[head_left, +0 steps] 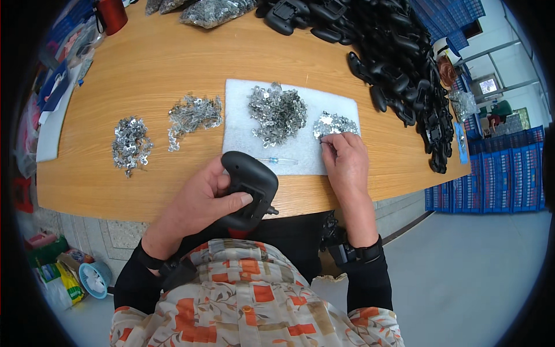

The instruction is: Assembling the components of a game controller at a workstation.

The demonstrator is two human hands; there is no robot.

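My left hand (196, 199) is closed around a black game controller (257, 176), tilted above the table's near edge with the thumb pressed on its recessed part. My right hand (350, 165) reaches to a small pile of flat metal pieces (335, 122) on a white foam sheet (237, 110). Its thumb and forefinger are pinched together at the pile's near side; whatever they grip is too small to name. A larger heap of metal contact pieces (277, 113) lies left of that pile. Between my hands a screwdriver with a clear handle (284, 161) rests on the sheet.
Two more heaps of metal parts, one coiled (196, 114) and one flatter (132, 144), lie left of the foam. Many black controllers (399, 63) are piled at the right and back. Bagged parts (217, 11) and a red cup (111, 16) stand at the far edge.
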